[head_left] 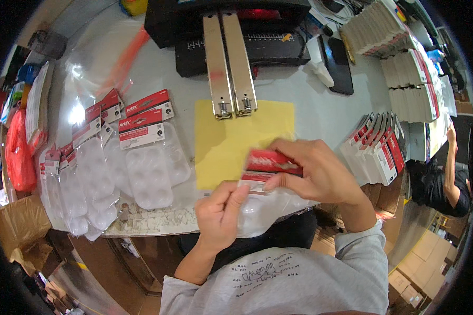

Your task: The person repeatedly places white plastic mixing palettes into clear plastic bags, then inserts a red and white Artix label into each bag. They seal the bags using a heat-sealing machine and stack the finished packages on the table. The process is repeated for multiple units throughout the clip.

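Note:
Close to the table's front edge, my right hand [312, 170] grips a folded red and white header card [272, 161], fingers on top and thumb at its lower edge. My left hand [216, 212] is closed, with the thumb pressed at the card's lower left corner and the top of a clear bag. Below the card hangs the bag with a white plastic paint palette [255, 216] in it, partly hidden by my hands. The card is slightly blurred. Under and beyond it lies a yellow sheet [215, 142] on the grey table.
Bagged palettes with header cards [148, 178] are piled at left. A black machine [236, 52] with two metal arms [218, 68] reaches over the yellow sheet. At right stand folded header cards [376, 149], card stacks [407, 73] and a black phone [337, 65]. Another person [446, 184] is at far right.

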Action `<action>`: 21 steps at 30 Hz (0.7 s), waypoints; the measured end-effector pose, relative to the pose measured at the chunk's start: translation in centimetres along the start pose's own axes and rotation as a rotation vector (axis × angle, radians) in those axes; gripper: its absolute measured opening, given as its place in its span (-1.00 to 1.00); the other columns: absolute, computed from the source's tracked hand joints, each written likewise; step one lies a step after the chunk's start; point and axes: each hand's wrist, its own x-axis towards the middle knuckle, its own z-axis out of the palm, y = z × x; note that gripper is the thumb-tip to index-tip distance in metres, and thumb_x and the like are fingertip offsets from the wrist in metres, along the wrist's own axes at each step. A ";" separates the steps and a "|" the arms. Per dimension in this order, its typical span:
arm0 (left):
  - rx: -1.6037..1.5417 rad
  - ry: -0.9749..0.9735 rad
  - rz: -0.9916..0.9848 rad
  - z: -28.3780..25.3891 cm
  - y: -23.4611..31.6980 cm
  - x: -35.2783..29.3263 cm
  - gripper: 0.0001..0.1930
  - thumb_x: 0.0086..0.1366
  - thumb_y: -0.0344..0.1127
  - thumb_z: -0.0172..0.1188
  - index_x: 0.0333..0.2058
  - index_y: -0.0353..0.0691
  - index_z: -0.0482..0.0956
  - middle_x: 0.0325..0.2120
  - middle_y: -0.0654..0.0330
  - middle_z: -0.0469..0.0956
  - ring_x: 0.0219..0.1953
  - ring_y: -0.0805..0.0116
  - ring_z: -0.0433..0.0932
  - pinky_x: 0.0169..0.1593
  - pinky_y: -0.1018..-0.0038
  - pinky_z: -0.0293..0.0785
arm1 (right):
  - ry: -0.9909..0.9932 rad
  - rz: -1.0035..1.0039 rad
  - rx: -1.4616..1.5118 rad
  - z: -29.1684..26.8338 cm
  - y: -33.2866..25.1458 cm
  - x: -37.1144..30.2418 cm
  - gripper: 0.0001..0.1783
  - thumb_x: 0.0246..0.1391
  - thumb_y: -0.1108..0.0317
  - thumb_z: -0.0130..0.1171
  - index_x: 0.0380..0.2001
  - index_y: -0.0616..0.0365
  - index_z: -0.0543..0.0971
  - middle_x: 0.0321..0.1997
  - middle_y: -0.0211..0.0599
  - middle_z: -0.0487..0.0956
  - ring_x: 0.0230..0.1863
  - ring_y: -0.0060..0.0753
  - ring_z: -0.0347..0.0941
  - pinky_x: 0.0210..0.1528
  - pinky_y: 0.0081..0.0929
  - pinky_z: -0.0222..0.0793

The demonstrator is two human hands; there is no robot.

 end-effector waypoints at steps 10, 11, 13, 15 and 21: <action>-0.117 0.244 0.003 -0.7 -1.5 1.2 -0.80 0.29 -0.34 0.08 -0.43 -0.39 0.50 -0.58 0.35 0.43 -0.50 0.64 0.27 -0.38 0.70 0.21 | 0.001 0.446 0.652 1.2 2.9 -3.1 -0.82 0.01 0.43 0.18 -0.39 0.40 0.59 -0.51 -0.23 0.58 -0.55 -0.58 0.48 -0.46 -0.67 0.39; -0.128 0.256 0.027 -0.6 -1.5 1.2 -0.79 0.30 -0.34 0.06 -0.42 -0.38 0.50 -0.58 0.35 0.43 -0.50 0.64 0.26 -0.38 0.70 0.21 | -0.018 0.535 0.629 1.5 2.9 -3.2 -0.82 0.01 0.43 0.18 -0.40 0.39 0.59 -0.52 -0.24 0.57 -0.56 -0.59 0.47 -0.48 -0.68 0.38; -0.130 0.245 0.063 -0.6 -1.4 1.4 -0.79 0.31 -0.33 0.03 -0.42 -0.38 0.48 -0.58 0.37 0.42 -0.49 0.65 0.25 -0.38 0.69 0.22 | -0.039 0.513 0.683 2.0 3.0 -2.9 -0.82 0.01 0.41 0.17 -0.43 0.37 0.58 -0.54 -0.28 0.57 -0.57 -0.60 0.47 -0.51 -0.69 0.35; -0.081 0.247 -0.015 -0.6 -1.3 2.2 -0.77 0.33 -0.30 -0.01 -0.43 -0.36 0.45 -0.59 0.34 0.40 -0.49 0.63 0.25 -0.38 0.66 0.22 | -0.022 0.596 0.725 2.5 3.1 -1.8 -0.83 0.01 0.39 0.16 -0.46 0.33 0.58 -0.55 -0.31 0.56 -0.58 -0.62 0.45 -0.55 -0.71 0.31; 0.172 0.252 -0.058 -0.7 -2.4 7.3 -0.71 0.36 -0.24 -0.10 -0.46 -0.33 0.38 -0.62 0.21 0.35 -0.50 0.52 0.24 -0.38 0.55 0.23 | 0.214 0.504 0.885 3.9 4.7 2.3 -0.83 -0.01 0.36 0.16 -0.49 0.28 0.57 -0.57 -0.35 0.54 -0.60 -0.64 0.42 -0.60 -0.72 0.27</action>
